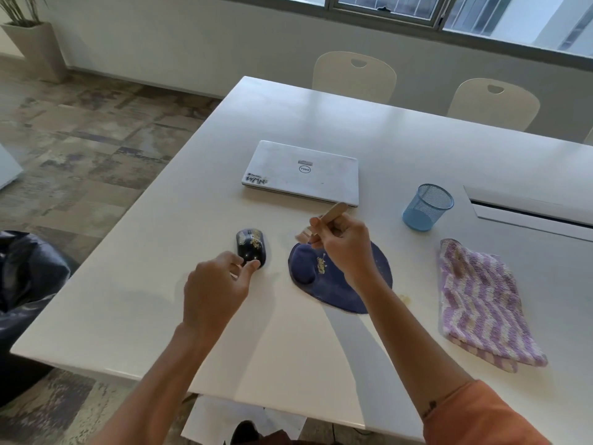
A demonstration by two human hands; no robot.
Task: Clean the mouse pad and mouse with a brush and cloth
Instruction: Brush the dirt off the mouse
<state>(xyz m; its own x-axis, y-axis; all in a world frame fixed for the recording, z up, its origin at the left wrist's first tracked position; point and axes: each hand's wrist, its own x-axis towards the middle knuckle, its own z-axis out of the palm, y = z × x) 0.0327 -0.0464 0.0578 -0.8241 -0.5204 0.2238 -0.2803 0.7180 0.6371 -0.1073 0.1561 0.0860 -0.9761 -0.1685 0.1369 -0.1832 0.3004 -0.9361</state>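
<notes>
Left hand: fingers pinching the near end of the dark computer mouse, thumb on one side, fingertips on the other; likely steadying or lifting it for brushing. The mouse sits on the white worktop, off the pad.

Right hand: fingers clenched round the wooden handle of a small brush, bristles angled down-left, between the two hands.

Navy mouse pad with wrist rest: flat on the worktop, partly under the right hand and forearm.

Closed white laptop: beyond both hands.

Blue mesh pen cup: upright, right of the brush hand; no contents visible.

Purple-and-white striped cloth: folded, far right, untouched, presumably reserved for wiping.
</notes>
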